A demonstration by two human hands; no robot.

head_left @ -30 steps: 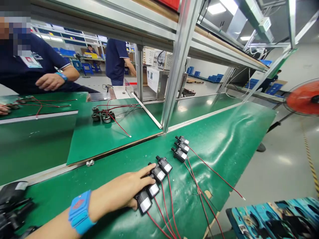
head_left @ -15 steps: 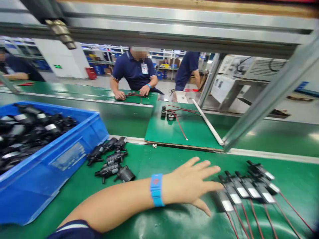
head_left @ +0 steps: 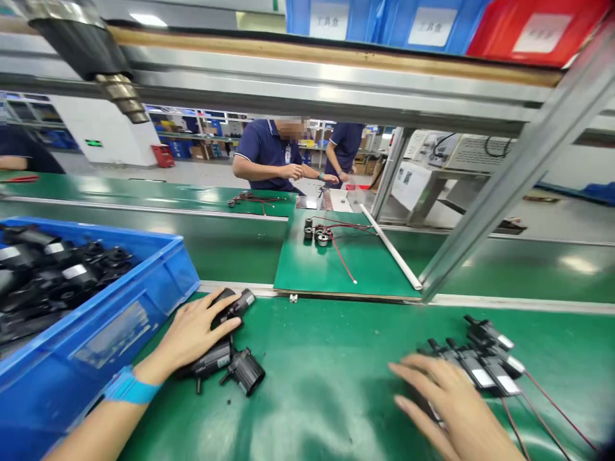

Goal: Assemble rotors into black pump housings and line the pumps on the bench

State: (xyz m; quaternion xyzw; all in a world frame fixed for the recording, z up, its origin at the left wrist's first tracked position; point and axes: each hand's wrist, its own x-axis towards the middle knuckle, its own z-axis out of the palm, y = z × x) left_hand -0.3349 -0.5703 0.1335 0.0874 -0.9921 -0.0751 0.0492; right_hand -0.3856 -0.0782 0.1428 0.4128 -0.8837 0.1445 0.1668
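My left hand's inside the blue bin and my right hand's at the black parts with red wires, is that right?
Not quite. The head view shows your left hand outside the blue bin, on loose black parts lying on the green bench. Your right hand is indeed at the black parts with red wires.

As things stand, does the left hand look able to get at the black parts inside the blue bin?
Probably yes, with a lift: the left hand is over loose parts outside the bin, whose side wall stands between. The open top leaves the parts inside uncovered.
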